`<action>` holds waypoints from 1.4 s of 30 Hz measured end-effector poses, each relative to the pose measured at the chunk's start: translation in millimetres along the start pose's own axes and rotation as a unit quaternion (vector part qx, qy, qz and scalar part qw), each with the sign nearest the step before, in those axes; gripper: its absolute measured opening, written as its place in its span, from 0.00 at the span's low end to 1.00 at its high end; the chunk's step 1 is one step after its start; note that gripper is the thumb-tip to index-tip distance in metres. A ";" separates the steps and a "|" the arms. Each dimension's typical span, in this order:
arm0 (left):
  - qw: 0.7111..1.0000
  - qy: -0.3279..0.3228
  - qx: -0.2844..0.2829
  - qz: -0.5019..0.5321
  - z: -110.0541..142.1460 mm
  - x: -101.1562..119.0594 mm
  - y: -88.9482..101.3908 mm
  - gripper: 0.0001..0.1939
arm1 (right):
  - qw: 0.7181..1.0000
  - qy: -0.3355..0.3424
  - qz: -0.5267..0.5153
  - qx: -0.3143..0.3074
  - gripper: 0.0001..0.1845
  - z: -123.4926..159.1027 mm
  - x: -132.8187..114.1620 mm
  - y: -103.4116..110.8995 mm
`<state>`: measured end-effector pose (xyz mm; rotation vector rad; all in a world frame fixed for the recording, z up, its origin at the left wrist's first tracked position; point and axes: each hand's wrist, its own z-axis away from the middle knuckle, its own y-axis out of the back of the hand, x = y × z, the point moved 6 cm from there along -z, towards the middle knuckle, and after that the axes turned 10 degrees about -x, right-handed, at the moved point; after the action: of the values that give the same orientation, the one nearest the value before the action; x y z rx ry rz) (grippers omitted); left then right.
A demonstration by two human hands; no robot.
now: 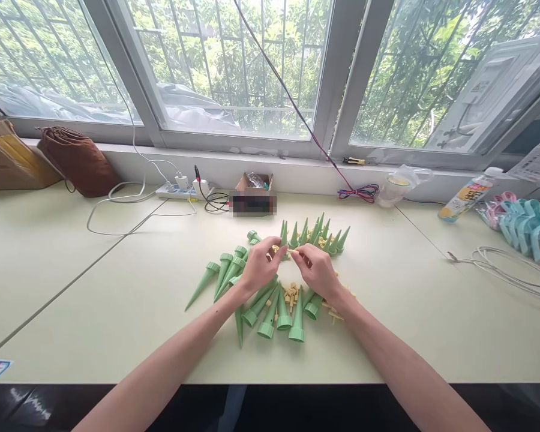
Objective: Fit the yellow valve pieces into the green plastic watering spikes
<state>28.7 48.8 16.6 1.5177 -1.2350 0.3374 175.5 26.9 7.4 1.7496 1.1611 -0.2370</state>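
Note:
My left hand [265, 262] is closed around a green plastic watering spike [284, 233], its point upward between thumb and forefinger. A small pale-yellow plastic piece [291, 251] is pinched in my right hand [315, 267], right beside that spike; whether the two touch I cannot tell. Several green spikes with ribbed caps [225, 270] lie to the left of my hands. More spikes [297, 318] with wide open ends lie nearer me, around a heap of yellow pieces [291, 294]. Behind my hands, a group of spikes [317, 231] stands point up, with yellow pieces among them.
At the back are a power strip [171, 191] with cables, a small open box [254, 182] and a brown drawstring bag [78, 161]. Rightward stand a clear plastic cup [393, 189], a bottle [468, 195], a coiled white cable [513, 267] and light-blue plastic items [528, 228].

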 end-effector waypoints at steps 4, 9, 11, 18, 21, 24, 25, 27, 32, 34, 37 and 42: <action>1.000 0.001 -0.003 0.003 -0.1 -0.8 -0.5 0.13 | 1.000 -0.001 0.000 0.000 0.16 0.2 0.3 0.0; 1.000 0.001 -0.005 0.002 -0.1 -1.8 -1.2 0.14 | 1.000 0.001 0.002 -0.002 0.16 -0.2 0.3 0.1; 1.000 0.002 -0.005 0.000 0.0 -2.0 -1.3 0.14 | 1.000 0.001 0.006 -0.002 0.16 -0.2 0.5 0.0; 1.000 0.003 -0.003 0.002 -0.1 -0.6 -1.0 0.14 | 1.000 0.000 0.008 -0.004 0.17 0.1 0.6 -0.6; 1.000 0.002 -0.004 0.002 0.0 -0.6 -1.2 0.13 | 1.000 0.000 0.007 -0.006 0.17 0.0 0.1 -0.4; 1.000 0.001 -0.004 0.002 0.4 -1.0 -1.3 0.13 | 1.000 0.002 0.007 -0.005 0.16 0.1 -0.2 -0.2; 1.000 0.002 -0.004 0.001 0.5 -1.2 -1.3 0.13 | 1.000 0.002 0.007 -0.005 0.16 0.2 -0.2 -0.3; 1.000 0.002 -0.003 0.001 0.5 -1.2 -1.2 0.13 | 1.000 0.002 0.006 -0.007 0.16 0.2 0.1 -0.7; 1.000 -0.004 -0.002 -0.003 0.0 -0.2 -1.0 0.13 | 1.000 0.001 0.006 -0.009 0.15 0.5 0.9 -0.8; 1.000 -0.005 -0.002 -0.006 0.0 -0.2 -1.1 0.13 | 1.000 0.002 0.005 -0.009 0.14 0.7 0.8 -0.5; 1.000 -0.007 -0.001 -0.009 0.1 -0.4 -1.2 0.13 | 1.000 0.005 0.002 -0.010 0.14 0.7 0.3 -0.5; 1.000 -0.010 0.003 -0.013 0.3 -1.1 -1.4 0.12 | 1.000 0.006 0.002 -0.007 0.14 0.4 -0.3 -0.6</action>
<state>29.2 48.9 14.9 1.5441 -1.2295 0.3090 175.0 26.5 7.0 1.7425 1.1648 -0.2153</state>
